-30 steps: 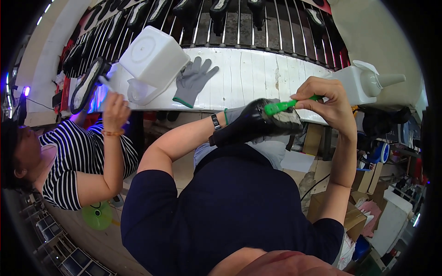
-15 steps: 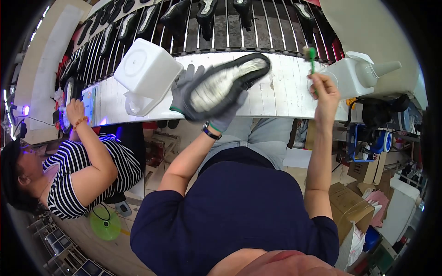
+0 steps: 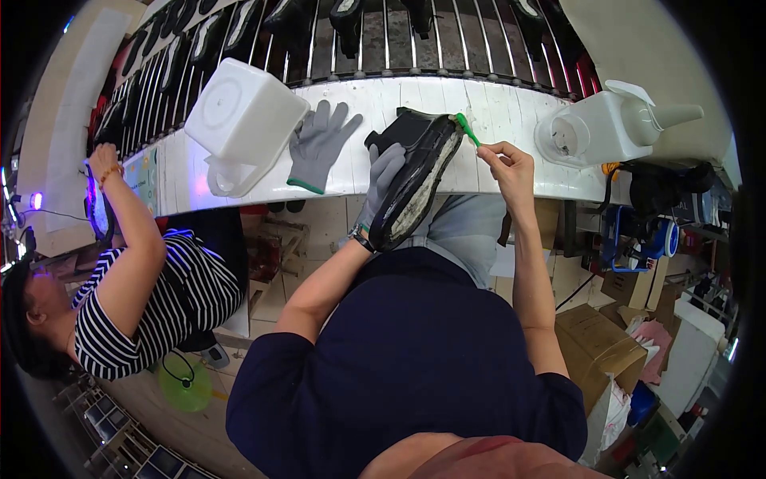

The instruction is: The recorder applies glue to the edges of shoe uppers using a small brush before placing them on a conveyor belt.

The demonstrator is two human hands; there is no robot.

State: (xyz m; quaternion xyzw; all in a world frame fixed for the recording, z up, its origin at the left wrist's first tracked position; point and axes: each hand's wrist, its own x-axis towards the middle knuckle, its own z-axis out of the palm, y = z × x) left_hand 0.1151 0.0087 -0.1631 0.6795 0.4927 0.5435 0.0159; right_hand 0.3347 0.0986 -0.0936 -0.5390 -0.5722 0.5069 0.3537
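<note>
Black shoe (image 3: pixel 416 174) turned sole-rightward at frame centre, green brush (image 3: pixel 468 131) brought to its upper end.
Gloved left grip (image 3: pixel 380 185) closed on the shoe; right grip (image 3: pixel 513 168) pinching the brush handle.

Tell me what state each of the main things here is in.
Black shoe: tilted in the gloved left hand, pale underside showing.
Green brush: held by the bare right hand, head at the shoe's far end.
Gray glove: lying unworn on the white bench.
White container: closed end facing the camera.
Other black shoes: resting on metal bars.
</note>
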